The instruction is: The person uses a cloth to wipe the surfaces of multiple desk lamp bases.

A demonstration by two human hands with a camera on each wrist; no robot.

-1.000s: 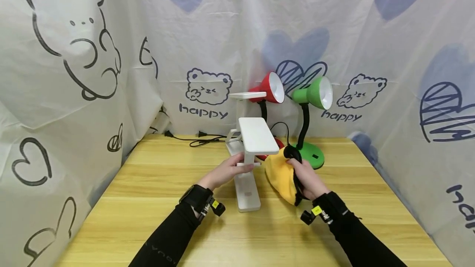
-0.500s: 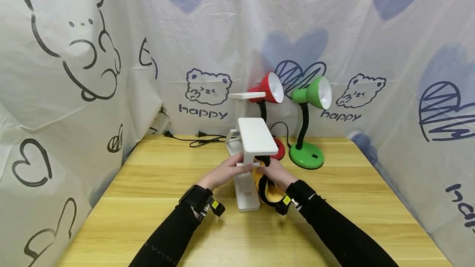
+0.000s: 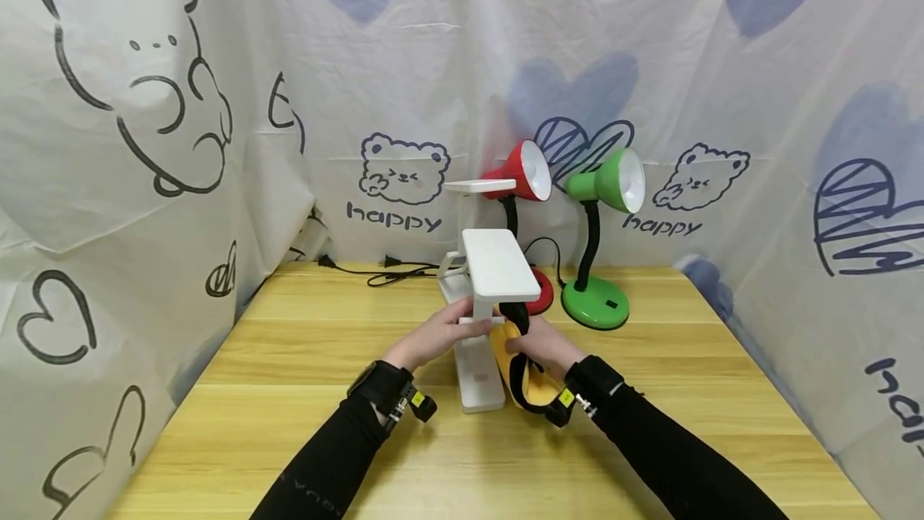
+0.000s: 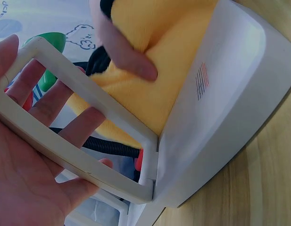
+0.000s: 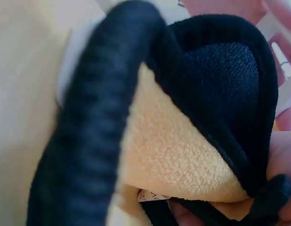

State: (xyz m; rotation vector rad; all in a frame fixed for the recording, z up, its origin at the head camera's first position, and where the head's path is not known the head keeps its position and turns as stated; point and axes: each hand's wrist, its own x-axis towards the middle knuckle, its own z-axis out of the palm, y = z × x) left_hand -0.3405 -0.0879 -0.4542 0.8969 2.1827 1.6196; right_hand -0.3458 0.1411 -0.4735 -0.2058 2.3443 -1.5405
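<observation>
A white desk lamp [image 3: 500, 265] stands upright in the middle of the table. My left hand [image 3: 431, 338] grips its hollow upright, with fingers passing through the frame [image 4: 121, 115] in the left wrist view. On the lamp's right side, my right hand [image 3: 545, 345] holds a yellow cleaning cloth [image 3: 502, 351] with black edging. The cloth lies against the lamp's white base [image 4: 206, 94], beside the upright. Seen from the right wrist, the fleecy cloth [image 5: 178, 150] is bunched, showing a dark side too; it hides most of the right fingers.
Behind the held lamp stands a second white lamp [image 3: 481, 185]. A red lamp [image 3: 530, 171] and a green lamp [image 3: 606, 180] stand at the back right. Black plug cords [image 3: 397, 273] lie along the table's rear edge, and printed curtains [image 3: 404, 38] enclose the table.
My right hand has brought the yellow cloth leftward from beside the green lamp's base to the white lamp, then shifted very slightly right. The left hand keeps its grip in place.
</observation>
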